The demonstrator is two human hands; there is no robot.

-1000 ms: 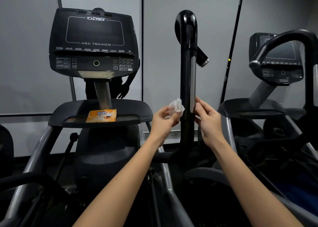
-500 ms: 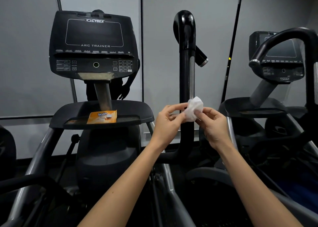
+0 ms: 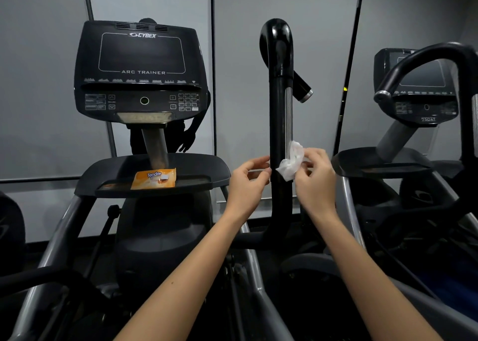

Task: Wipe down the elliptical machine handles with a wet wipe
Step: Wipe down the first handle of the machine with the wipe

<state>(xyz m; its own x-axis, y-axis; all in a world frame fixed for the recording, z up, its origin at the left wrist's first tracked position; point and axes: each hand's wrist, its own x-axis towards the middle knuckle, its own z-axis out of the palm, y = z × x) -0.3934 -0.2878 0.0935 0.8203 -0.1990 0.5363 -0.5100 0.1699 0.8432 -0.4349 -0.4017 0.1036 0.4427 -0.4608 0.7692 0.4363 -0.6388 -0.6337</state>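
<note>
Grey gym wall behind; I'm watching right hand (image 3: 314,175) pinching crumpled wet wipe (image 3: 291,163) against black handle (image 3: 280,123); left hand (image 3: 248,179) hovering loosely curled, holding nothing; wipe bunching, risking slipping free.

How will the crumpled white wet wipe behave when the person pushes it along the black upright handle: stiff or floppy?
The crumpled white wet wipe is probably floppy: it bunches and folds in the right hand. It looks thin and light, so it would likely mould around the black upright handle. It may bunch or slip unless pressed flat; the left hand is not gripping it.
</note>
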